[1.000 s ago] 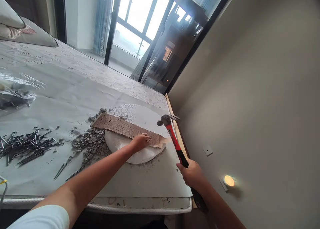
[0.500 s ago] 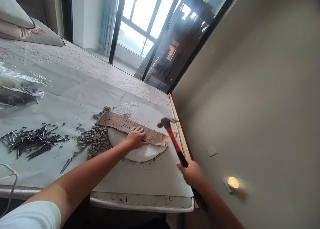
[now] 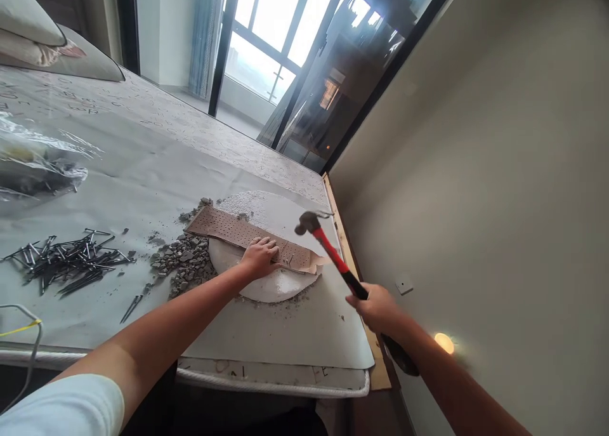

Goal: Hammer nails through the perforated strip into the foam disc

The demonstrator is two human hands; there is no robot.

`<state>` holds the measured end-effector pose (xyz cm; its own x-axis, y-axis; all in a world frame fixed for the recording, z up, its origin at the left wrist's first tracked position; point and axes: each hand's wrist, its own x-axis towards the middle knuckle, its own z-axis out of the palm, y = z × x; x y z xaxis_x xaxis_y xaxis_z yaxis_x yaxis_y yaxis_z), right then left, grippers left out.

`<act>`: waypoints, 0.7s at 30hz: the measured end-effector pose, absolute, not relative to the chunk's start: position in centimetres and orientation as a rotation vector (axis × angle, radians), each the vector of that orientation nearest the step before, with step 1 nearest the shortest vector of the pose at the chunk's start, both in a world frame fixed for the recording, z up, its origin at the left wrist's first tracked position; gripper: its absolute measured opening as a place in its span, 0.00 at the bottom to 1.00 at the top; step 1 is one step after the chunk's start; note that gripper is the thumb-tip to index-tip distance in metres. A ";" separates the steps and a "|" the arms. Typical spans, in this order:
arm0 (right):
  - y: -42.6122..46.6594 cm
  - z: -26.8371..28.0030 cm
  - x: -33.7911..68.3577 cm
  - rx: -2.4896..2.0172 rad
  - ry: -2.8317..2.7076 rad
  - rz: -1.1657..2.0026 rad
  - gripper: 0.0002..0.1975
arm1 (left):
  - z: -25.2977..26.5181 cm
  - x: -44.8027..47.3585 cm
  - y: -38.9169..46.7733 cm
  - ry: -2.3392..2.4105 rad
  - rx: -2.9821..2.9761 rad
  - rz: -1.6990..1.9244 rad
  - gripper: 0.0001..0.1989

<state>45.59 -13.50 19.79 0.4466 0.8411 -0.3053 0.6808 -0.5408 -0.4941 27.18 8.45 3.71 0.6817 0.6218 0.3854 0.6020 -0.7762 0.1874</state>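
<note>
A long brown board dotted with small holes (image 3: 223,224) lies across a round white slab (image 3: 280,289). My left hand (image 3: 259,257) holds the board down near its middle, fingers bent over the top and thumb by the near edge. A couple of small nails (image 3: 289,260) appear to stand in the board right of that hand. My right hand (image 3: 378,306) is closed round the black grip of a claw hammer (image 3: 328,244) with a red and black handle. The hammer's head is raised to the right of the board, apart from it.
Grey rubble (image 3: 188,261) lies left of the slab. A heap of long dark nails (image 3: 66,258) and a clear plastic bag (image 3: 40,163) are farther left on the sheet-covered mattress (image 3: 271,341). A cable (image 3: 35,344) hangs at lower left; the wall (image 3: 476,169) stands close on the right.
My right hand and the hammer have moved a little up, the hand also to the right, so the handle tilts more. My left hand stays on the board. The view has shifted slightly.
</note>
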 end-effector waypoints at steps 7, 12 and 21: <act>-12.7 18.4 44.6 -2.374 -1.147 0.951 0.07 | 3.6 27.1 8.5 1.013 2.815 0.727 0.20; -13.4 19.3 44.6 -2.380 -1.177 0.858 0.06 | 4.0 27.0 8.4 0.997 2.811 0.745 0.16; -12.9 18.3 45.0 -2.502 -1.331 0.733 0.08 | 3.7 26.9 8.4 0.987 2.825 0.778 0.16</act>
<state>45.01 -12.88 18.29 0.4675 0.8216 -0.3263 0.7152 -0.5685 -0.4067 26.85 8.45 3.67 0.6697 0.5955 0.4436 0.5708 -0.7950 0.2056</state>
